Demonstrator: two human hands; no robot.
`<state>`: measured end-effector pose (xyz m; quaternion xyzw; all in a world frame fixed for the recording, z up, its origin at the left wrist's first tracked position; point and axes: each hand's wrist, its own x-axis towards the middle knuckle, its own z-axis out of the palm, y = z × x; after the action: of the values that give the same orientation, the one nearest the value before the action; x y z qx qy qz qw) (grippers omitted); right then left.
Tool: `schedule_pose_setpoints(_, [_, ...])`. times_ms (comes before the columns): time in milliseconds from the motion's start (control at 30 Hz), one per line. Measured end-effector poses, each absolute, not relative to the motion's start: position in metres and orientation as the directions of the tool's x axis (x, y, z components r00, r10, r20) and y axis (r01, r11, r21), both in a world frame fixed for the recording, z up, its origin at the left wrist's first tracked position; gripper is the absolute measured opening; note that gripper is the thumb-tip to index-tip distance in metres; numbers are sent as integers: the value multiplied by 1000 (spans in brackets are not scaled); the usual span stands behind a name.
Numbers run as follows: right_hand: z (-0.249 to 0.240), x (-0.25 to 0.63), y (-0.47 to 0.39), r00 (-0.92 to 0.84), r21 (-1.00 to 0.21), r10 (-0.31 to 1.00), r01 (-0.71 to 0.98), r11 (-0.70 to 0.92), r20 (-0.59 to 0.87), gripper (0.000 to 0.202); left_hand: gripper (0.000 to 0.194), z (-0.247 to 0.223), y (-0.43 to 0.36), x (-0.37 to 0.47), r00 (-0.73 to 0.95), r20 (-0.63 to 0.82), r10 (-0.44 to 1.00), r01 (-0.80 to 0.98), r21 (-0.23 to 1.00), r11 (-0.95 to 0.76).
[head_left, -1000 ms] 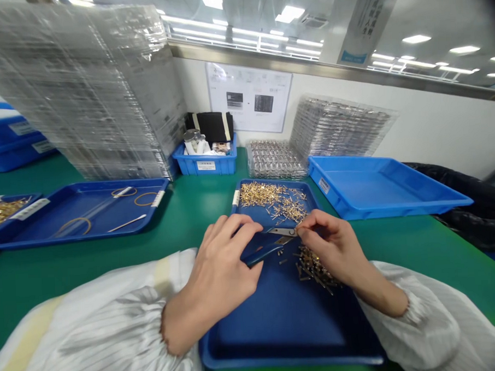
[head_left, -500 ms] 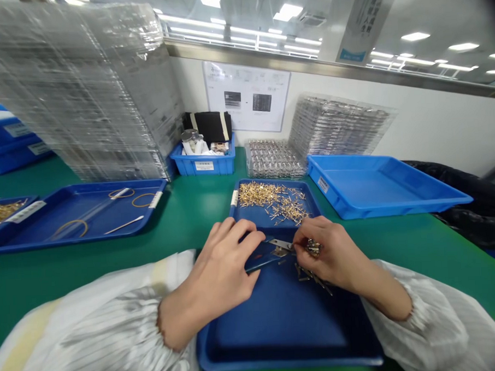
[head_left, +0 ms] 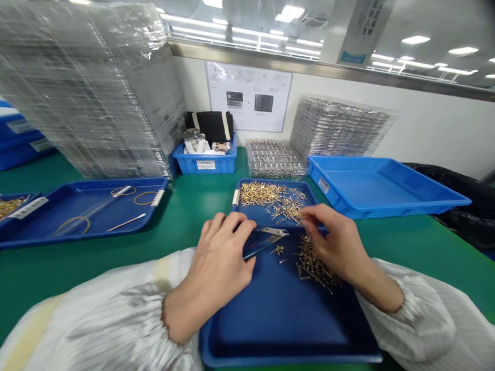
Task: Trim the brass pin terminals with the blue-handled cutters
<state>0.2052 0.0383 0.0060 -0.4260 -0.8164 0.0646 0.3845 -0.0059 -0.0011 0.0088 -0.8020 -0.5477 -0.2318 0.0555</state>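
My left hand [head_left: 224, 263] is closed round the handles of small pliers [head_left: 276, 232], whose metal jaws point right above the near dark blue tray [head_left: 290, 331]. My right hand [head_left: 335, 239] has thumb and forefinger pinched together at the near edge of the far small blue tray [head_left: 245, 210]; anything between the fingertips is too small to make out. Gold-coloured metal pins [head_left: 260, 193] are heaped in that far tray. Beneath my right hand lies a loose pile of darker-looking pins [head_left: 314, 264], partly covered by it. A few small pieces [head_left: 279, 250] lie below the jaws.
An upright light blue tray [head_left: 385, 187] stands at the right. At the left, a shallow blue tray [head_left: 96, 211] holds rubber bands and a cotton swab [head_left: 128, 222]. Behind are a small blue bin [head_left: 205, 164], stacked clear trays [head_left: 337, 127] and a tall wrapped stack [head_left: 79, 94].
My right hand has moved away from the plier jaws, up toward the gold pins in the far tray. More of the pile beneath it shows. The left hand stays nearly in place.
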Motion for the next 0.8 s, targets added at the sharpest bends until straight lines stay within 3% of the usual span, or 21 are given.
schedule_pose_setpoints(100, [3,205,40,-394,-397,721,636,662,570,24,32,10,1,-7,197,451,870,943,154,-294])
schedule_pose_setpoints(267, [0,196,32,-789,-270,556,493,827,261,28,32,10,5,-8,154,437,886,951,176,-252])
schedule_pose_setpoints(333, [-1,194,31,-814,-201,548,514,834,190,24,33,9,6,-8,164,427,889,947,183,-263])
schedule_pose_setpoints(500, [-2,196,34,-730,-146,671,655,741,129,17,36,7,4,-8,194,415,889,941,177,-288])
schedule_pose_setpoints(567, [-1,198,34,-706,-193,690,663,723,159,16,36,7,3,-8,206,404,891,938,177,-297])
schedule_pose_setpoints(700, [3,202,33,-608,-440,724,580,686,328,18,35,7,2,-9,246,382,891,927,175,-331])
schedule_pose_setpoints(800, [7,203,33,-494,-548,764,534,643,416,17,35,7,3,-9,289,368,884,912,176,-371])
